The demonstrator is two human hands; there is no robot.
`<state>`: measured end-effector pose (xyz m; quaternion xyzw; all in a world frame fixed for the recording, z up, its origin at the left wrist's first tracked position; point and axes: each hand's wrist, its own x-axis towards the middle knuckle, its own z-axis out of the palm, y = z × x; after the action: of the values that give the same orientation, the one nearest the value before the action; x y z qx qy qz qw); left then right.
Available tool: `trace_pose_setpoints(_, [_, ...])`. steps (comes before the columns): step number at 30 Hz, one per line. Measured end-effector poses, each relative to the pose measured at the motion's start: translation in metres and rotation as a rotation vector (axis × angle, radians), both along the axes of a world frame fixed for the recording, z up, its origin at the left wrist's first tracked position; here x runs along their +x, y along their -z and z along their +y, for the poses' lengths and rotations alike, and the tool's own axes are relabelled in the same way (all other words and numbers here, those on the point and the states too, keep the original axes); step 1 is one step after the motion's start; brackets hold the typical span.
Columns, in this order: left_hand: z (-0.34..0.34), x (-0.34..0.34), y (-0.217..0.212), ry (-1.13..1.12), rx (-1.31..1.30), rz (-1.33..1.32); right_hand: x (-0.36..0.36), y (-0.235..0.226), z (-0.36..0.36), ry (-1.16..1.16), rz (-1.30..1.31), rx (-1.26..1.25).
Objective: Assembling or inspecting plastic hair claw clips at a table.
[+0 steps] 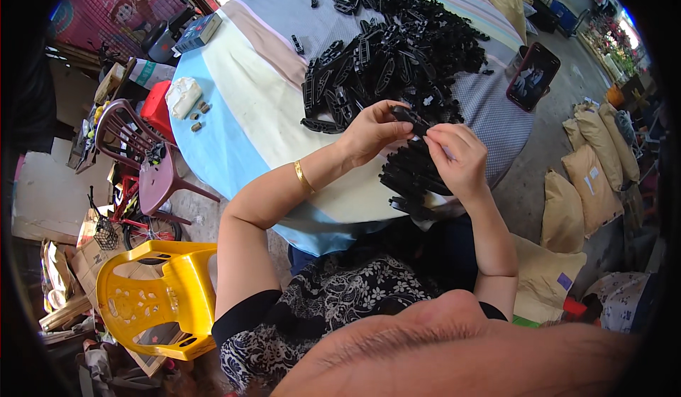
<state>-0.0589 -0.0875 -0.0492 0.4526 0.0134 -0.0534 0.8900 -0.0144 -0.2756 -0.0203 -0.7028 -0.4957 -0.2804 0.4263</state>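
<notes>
Over the near part of a round cloth-covered table (241, 124), both my hands meet at a long black plastic part (411, 119). My left hand (369, 136), with a gold bracelet (303, 176) at its wrist, grips the part between thumb and fingers. My right hand (461, 157) pinches at the part's other end; whether a smaller piece is in those fingertips is too small to tell. Just below the hands lies a bunch of similar black parts (401, 172) at the table's near edge. Beyond them spreads a large heap of black plastic parts (397, 53).
A phone (533, 78) leans upright at the table's right side. A blue box (198, 33) and a white plastic bag (184, 97) sit on its left. Yellow (191, 283) and purple (157, 178) chairs stand left; filled sacks (583, 184) stand on the right floor.
</notes>
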Motion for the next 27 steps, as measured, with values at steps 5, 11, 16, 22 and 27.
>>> trace_pose_setpoints(5, [-0.001, -0.001, 0.006, 0.049, -0.051, 0.024, 0.005, 0.005, 0.0, 0.019, 0.08, 0.091])
trace_pose_setpoints(11, [-0.004, -0.002, 0.0, 0.062, -0.032, -0.004, 0.005, 0.004, 0.001, 0.024, 0.103, 0.068])
trace_pose_setpoints(16, [-0.001, -0.007, -0.013, 0.24, -0.059, 0.112, 0.013, -0.005, -0.004, -0.178, 0.072, 0.003])
trace_pose_setpoints(22, [-0.006, -0.008, -0.014, 0.267, 0.213, 0.088, 0.004, -0.008, 0.0, -0.181, -0.091, -0.086])
trace_pose_setpoints(27, [-0.001, -0.008, -0.02, 0.312, 0.335, 0.128, 0.002, -0.006, -0.001, -0.13, -0.173, -0.13])
